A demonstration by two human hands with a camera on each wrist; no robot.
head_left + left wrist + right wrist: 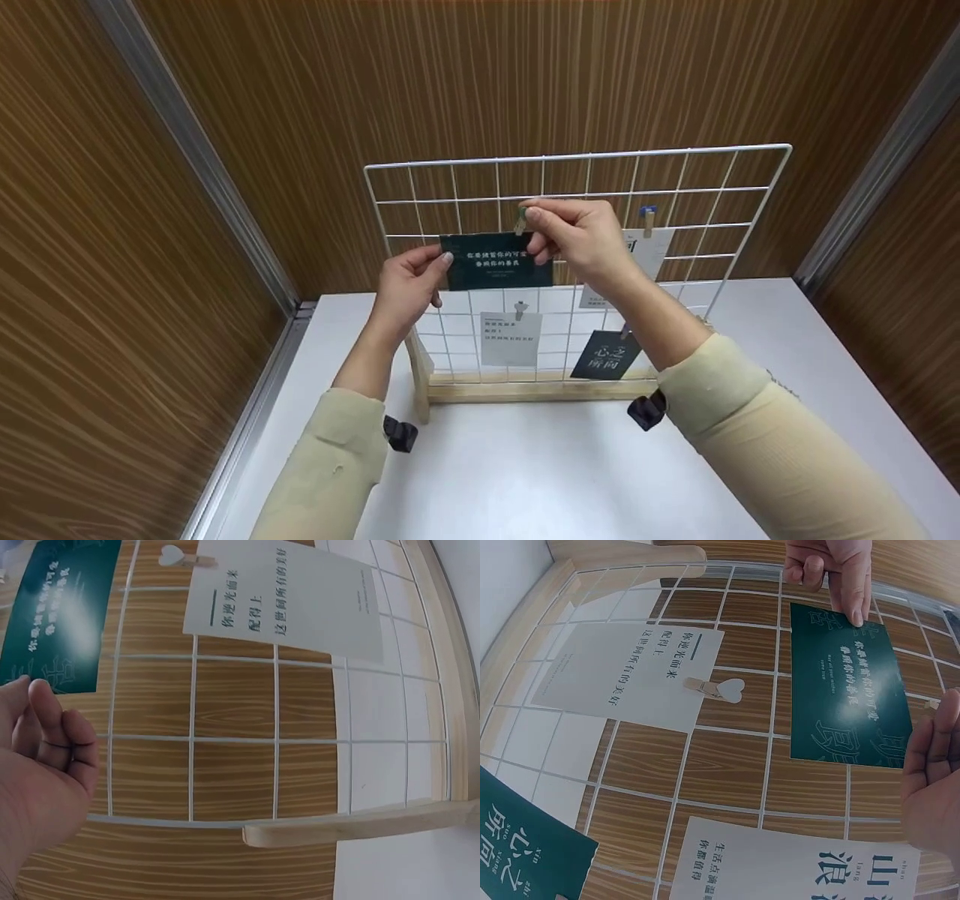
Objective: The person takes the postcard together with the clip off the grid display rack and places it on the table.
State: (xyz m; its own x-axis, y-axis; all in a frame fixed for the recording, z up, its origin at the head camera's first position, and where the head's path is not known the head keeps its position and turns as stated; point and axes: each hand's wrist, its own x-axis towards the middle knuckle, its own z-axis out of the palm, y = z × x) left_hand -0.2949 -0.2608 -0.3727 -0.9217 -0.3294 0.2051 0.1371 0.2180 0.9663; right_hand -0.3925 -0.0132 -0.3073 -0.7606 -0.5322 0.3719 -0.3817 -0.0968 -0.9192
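A dark green card [495, 274] with white writing is held up against a white wire grid [577, 157]. My left hand [409, 289] pinches the card's left edge between thumb and fingers; the left wrist view shows this hand [49, 757] at the card's corner. At the card's top edge, my right hand [581, 236] pinches a small wooden clothespin [520, 223]. Its fingers hide much of the clothespin, so I cannot tell whether it bites the card. Below hangs a white card [510, 349] under a clothespin with a white heart [171, 555].
Another dark green card [606, 356] and a white card [656, 251] with a blue-topped clothespin [649, 217] hang at the right. The grid stands in a wooden base [525, 391] on a white table [510, 465]. Wood-grain panels [450, 82] enclose the back and sides.
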